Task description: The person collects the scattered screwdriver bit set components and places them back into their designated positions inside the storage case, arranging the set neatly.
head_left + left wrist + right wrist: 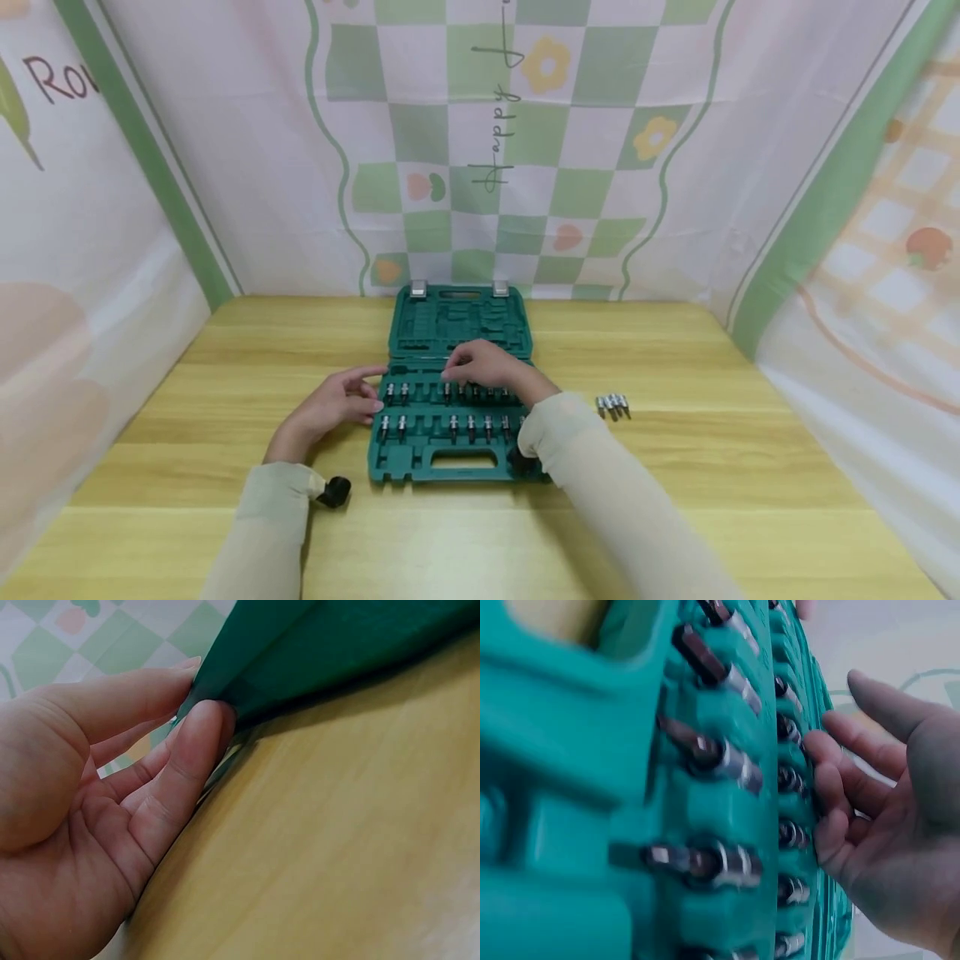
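The left hand (330, 406), fingers extended against the open green plastic case (427, 429), should steady it near the far edge of the pale wooden table (750, 467) while the right hand (487, 364), grasp unclear, works squarely at its silver-and-black metal bits (447, 393).

One open green plastic case (393, 462), touching the left fingers (366, 370); two silver metal latches (417, 289) beyond the right fingers (456, 373). Silver-and-dark metal bits (405, 392): two in each of two rows just beside the left fingers; at least four more in the row nearer the wearer than the right fingers; that hand and sleeve partly hide both rows. Four loose bits (617, 401) well right of the right fingers, on one wooden surface (750, 467).
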The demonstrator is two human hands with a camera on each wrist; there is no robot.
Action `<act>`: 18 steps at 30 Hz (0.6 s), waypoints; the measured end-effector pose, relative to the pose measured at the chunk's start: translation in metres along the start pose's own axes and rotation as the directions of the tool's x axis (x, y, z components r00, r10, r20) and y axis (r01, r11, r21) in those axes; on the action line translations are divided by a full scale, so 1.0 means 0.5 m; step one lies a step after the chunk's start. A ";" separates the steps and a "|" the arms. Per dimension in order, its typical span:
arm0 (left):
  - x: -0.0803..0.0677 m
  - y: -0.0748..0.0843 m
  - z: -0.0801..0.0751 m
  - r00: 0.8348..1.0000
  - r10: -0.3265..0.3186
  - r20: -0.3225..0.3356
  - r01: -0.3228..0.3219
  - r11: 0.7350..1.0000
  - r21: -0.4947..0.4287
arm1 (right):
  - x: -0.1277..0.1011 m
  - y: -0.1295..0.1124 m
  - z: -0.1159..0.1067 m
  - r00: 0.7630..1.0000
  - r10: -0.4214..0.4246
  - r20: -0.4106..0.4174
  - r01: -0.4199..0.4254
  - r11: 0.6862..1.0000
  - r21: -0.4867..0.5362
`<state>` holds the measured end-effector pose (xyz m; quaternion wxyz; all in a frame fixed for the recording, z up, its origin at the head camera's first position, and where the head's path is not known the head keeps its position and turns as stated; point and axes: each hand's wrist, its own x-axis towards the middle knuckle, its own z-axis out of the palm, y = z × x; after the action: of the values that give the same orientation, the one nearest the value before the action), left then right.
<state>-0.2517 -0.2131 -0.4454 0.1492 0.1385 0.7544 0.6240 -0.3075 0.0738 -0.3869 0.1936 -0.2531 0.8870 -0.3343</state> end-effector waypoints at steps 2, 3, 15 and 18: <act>-0.001 0.000 0.000 1.000 -0.005 0.001 0.005 1.000 -0.001 | -0.003 0.005 -0.005 1.000 -0.019 0.010 0.018 1.000 0.025; -0.001 0.000 0.000 1.000 -0.008 0.001 0.008 1.000 -0.001 | -0.005 0.007 -0.008 1.000 -0.027 0.014 0.027 0.999 0.035; 0.001 0.000 0.001 1.000 -0.011 -0.005 0.011 1.000 0.003 | -0.036 0.032 -0.032 0.994 -0.080 -0.074 0.082 0.996 0.030; 0.001 -0.001 0.000 1.000 -0.012 -0.008 0.012 1.000 0.004 | -0.046 0.041 -0.041 0.992 -0.070 -0.102 0.074 0.996 0.040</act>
<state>-0.2520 -0.2129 -0.4458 0.1499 0.1318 0.7571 0.6221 -0.3064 0.1105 -0.3829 0.1422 -0.2636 0.8782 -0.3728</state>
